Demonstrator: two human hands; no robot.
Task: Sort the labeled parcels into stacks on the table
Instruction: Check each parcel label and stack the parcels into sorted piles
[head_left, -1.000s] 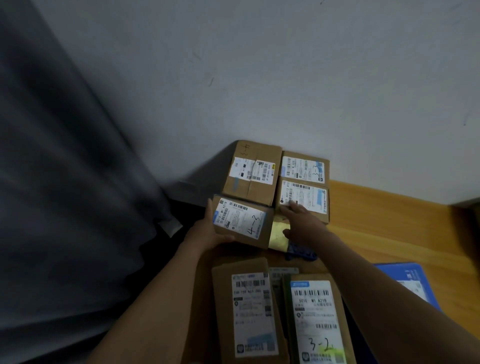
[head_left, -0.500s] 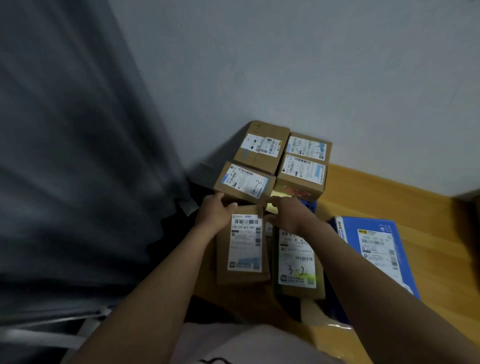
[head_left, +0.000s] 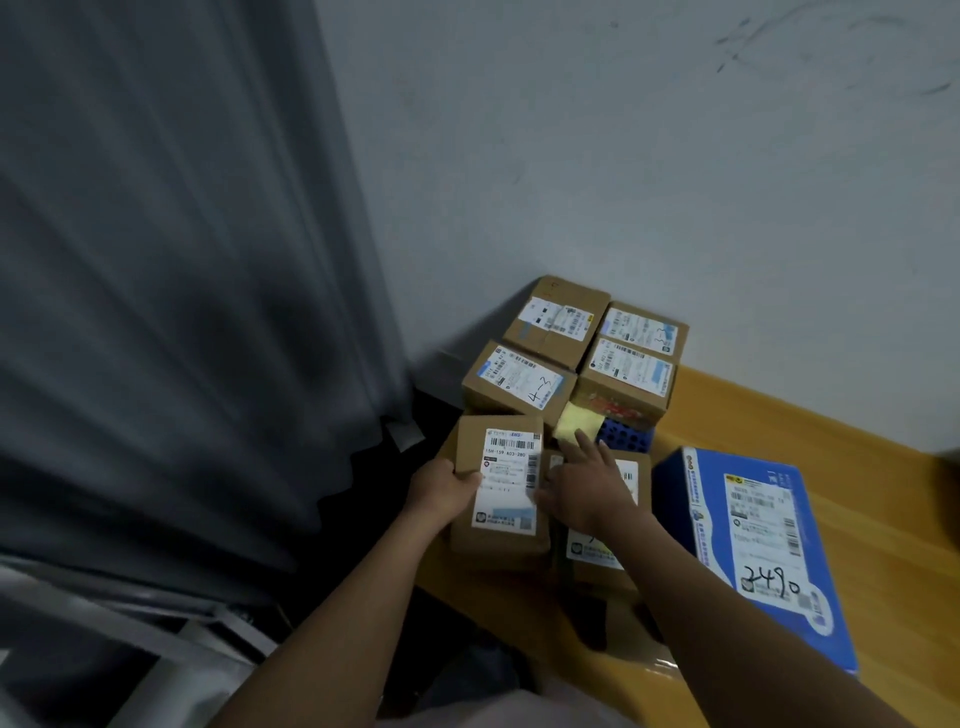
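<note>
Grips brown parcel (head_left: 498, 540) by its 9 o'clock edge with left hand (head_left: 441, 493), thumb clamped on the label (head_left: 511, 480). Lays right hand (head_left: 587, 491) on the neighbouring parcel (head_left: 592, 556) at 3 o'clock, fingers (head_left: 586, 446) straight and apart, index tip near yellow pad (head_left: 574, 423) at 12 o'clock. Lies at table's (head_left: 779, 431) 9 o'clock end, just below parcel marked 4-3 (head_left: 514, 382).

Four brown parcels (head_left: 558, 319), white labels up, pack the desk's (head_left: 883, 519) far left corner. Nearer, the left-edge parcel (head_left: 506, 483) lies flat beside a neighbouring parcel (head_left: 592, 553). The blue parcel (head_left: 753, 545), marked 2490, lies flat toward the right.
</note>
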